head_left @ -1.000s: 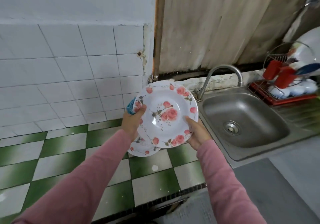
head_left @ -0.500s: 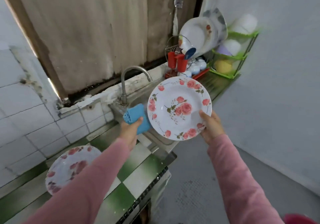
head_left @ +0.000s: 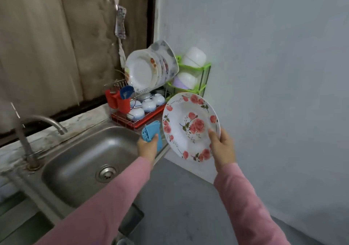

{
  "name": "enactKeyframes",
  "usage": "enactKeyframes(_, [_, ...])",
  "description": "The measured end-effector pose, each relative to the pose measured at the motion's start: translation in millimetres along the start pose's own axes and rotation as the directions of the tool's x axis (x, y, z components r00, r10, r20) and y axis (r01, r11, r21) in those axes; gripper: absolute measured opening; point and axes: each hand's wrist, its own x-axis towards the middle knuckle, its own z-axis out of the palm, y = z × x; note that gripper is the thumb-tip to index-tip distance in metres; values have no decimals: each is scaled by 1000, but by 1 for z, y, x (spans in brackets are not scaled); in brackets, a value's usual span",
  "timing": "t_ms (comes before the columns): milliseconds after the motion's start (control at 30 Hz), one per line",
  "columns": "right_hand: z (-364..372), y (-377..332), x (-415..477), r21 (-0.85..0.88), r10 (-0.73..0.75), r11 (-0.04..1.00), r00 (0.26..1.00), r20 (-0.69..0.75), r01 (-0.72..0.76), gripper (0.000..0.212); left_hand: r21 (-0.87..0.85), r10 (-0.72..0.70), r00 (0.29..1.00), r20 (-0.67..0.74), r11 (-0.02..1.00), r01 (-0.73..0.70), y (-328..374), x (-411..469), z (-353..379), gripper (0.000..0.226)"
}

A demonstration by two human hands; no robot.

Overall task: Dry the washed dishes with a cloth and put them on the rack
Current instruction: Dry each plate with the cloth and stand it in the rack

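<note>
**Head view.** The plate (head_left: pixel 188 125), held a second ago by both hands over the checked tabletop, now hangs from the right hand (head_left: pixel 223 148) alone, which pinches its lower rim with the thumb on the face. It is tilted, near the rack (head_left: pixel 139 120) but clear of it. The left hand (head_left: pixel 148 147) has left the plate, and its fingers grip the bunched cloth (head_left: pixel 151 131) above the right edge of the sink (head_left: pixel 90 159). The gaze has swung from tabletop to rack (upright plates (head_left: pixel 143 70) already fill its upper tier). Wiping of this plate appears finished, and racking it is the step in hand.
</note>
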Motion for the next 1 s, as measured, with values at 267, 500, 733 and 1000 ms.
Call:
enactKeyframes(267, [-7,10,108,-22,-108,994,993,55,109,23,7,83,995,-49,997,-83,4,46,98,36])
enactKeyframes(500, [58,38,198,5,-218,976,964,155,219,28,153,270,932,-243,959,-238,38,136,124,36])
enactKeyframes(733, [139,34,301,59,-399,915,874,276,399,34,156,389,838,-382,921,-357,90,247,152,35])
enactKeyframes(1000, [238,22,393,67,-388,910,784,484,408,41,220,483,704,-521,873,-436,130,335,159,39])
